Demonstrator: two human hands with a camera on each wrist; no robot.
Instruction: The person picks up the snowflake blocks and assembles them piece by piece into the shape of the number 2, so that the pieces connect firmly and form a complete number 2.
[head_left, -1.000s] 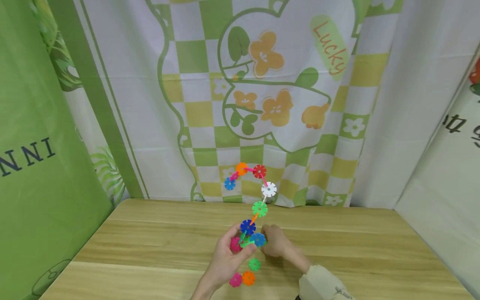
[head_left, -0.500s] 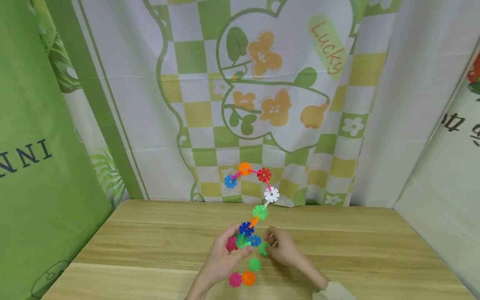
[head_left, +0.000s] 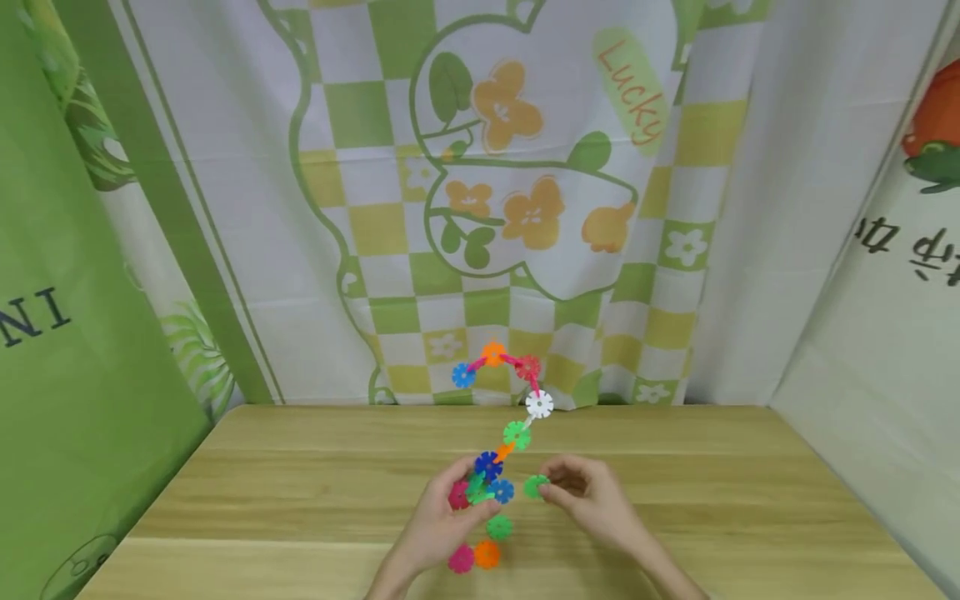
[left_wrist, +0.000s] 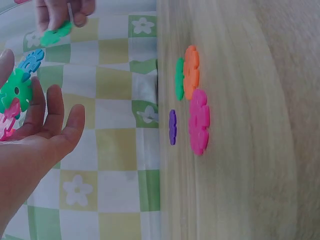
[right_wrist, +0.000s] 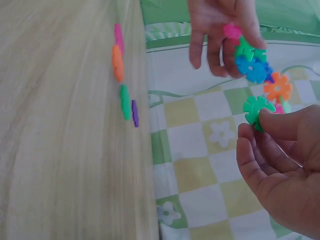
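My left hand holds the lower end of a chain of notched plastic snowflake discs, the thumb over a green disc. From there the chain rises and curves over to the left through green, white, red and orange discs, ending in a light blue one. Another blue disc sticks out at the right of the held end. To the right, my right hand pinches a single green disc between thumb and fingers, a small gap away from the chain.
Below the hands, loose discs lie on the wooden table: green, orange and pink. A purple disc shows beside them in the wrist views. A patterned curtain hangs behind the table.
My right hand has drawn back to the right from beside the chain, with the green disc now plainly visible in its fingers. The chain has sunk slightly in my left hand.
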